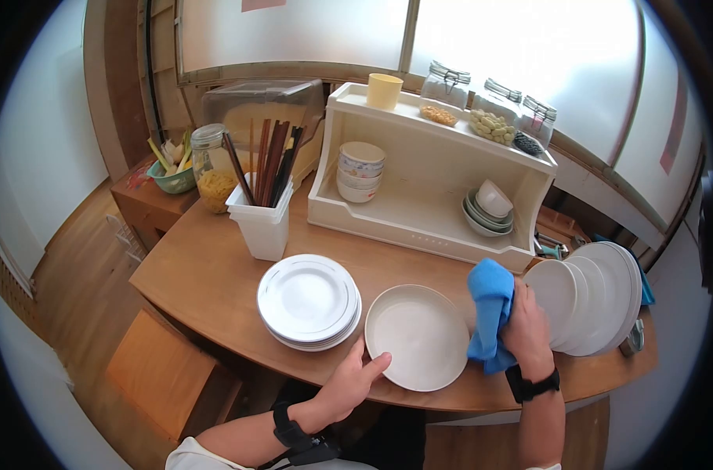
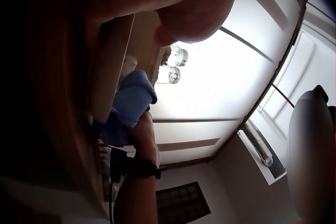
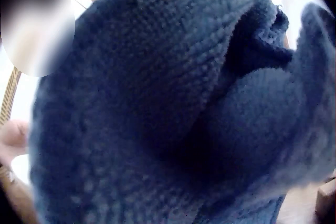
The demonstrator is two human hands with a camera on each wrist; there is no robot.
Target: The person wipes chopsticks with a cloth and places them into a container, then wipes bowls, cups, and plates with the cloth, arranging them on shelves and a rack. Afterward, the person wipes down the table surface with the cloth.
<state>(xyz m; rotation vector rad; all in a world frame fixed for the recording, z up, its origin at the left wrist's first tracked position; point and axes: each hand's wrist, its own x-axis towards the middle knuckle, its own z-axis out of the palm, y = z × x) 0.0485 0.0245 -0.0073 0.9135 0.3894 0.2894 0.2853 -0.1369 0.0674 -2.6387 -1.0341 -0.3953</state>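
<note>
My left hand (image 1: pixel 347 385) grips the near-left rim of a cream, shallow round plate (image 1: pixel 416 337), its thumb over the edge. The plate is at the front of the wooden table, and in the left wrist view it shows edge-on beside the hand (image 2: pixel 197 6). To its right, my right hand (image 1: pixel 527 325) holds a bunched blue cloth (image 1: pixel 490 301), apart from the plate. That cloth (image 3: pixel 131 92) fills most of the right wrist view and hides the fingers there. Left of the cream plate sits a stack of white plates (image 1: pixel 308 298).
Several white plates (image 1: pixel 607 290) stand on edge at the right. Behind, a cream shelf unit (image 1: pixel 419 227) holds stacked bowls (image 1: pixel 361 171), with a yellow cup (image 1: pixel 384 92) and glass jars (image 1: pixel 444 86) on top. A white holder (image 1: pixel 262 231) with chopsticks stands back left, near a pasta jar (image 1: pixel 215 184).
</note>
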